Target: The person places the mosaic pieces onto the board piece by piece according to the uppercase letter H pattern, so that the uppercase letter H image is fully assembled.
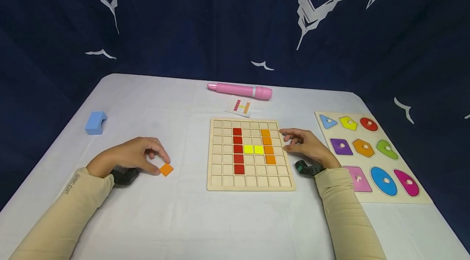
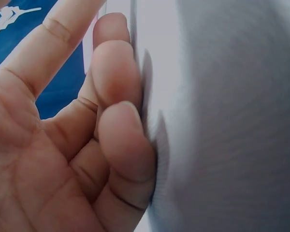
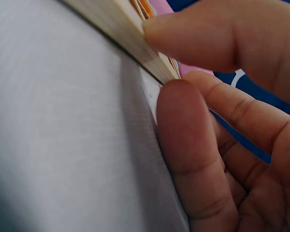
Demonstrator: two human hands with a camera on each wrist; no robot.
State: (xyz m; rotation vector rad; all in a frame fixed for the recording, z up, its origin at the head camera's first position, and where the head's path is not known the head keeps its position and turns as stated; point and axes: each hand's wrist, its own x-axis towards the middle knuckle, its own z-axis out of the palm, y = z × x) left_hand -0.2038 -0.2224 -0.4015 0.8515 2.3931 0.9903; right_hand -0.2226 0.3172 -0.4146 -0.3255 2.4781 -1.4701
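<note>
My left hand [image 1: 137,154] is low over the cloth, thumb and index fingertip pinching the edges of a small orange square tile [image 1: 167,169]. In the left wrist view the other fingers [image 2: 118,72] curl against the cloth, and the tile is out of sight. Beside it, a wooden grid board [image 1: 224,124] holds a column of red tiles [image 1: 238,150], two yellow tiles [image 1: 253,149] and a column of orange tiles [image 1: 268,145]. My right hand [image 1: 306,143] touches the board's right edge with thumb and fingertips, its fingers loosely extended; the right wrist view shows the thumb [image 3: 198,36] against that edge.
Behind the board lie a small pattern card [image 1: 240,106] and a pink pen-shaped object [image 1: 240,90]. A blue arch block [image 1: 96,123] stands at left. A shape puzzle board [image 1: 367,158] with colored knobbed pieces lies at right, partly under the right sleeve.
</note>
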